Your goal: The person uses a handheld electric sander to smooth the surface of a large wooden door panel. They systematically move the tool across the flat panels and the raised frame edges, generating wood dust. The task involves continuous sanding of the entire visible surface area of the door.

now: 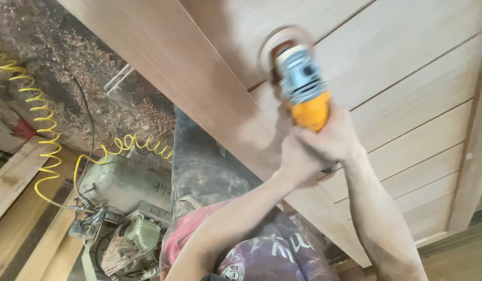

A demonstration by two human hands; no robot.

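Note:
Both my hands grip an orange and grey power sander by its orange handle. My left hand wraps the handle from below-left; my right hand clasps it from the right. The sander's round disc presses flat on a pale wooden door panel with grooved horizontal slats. The disc looks blurred. The door's plain frame stile runs diagonally from upper left to lower right.
A yellow coiled air hose trails across the dusty floor at left. A green air compressor sits at lower left. Sawdust covers the ground. Wooden planks lie at far left. My dusty trousers and red shirt are below.

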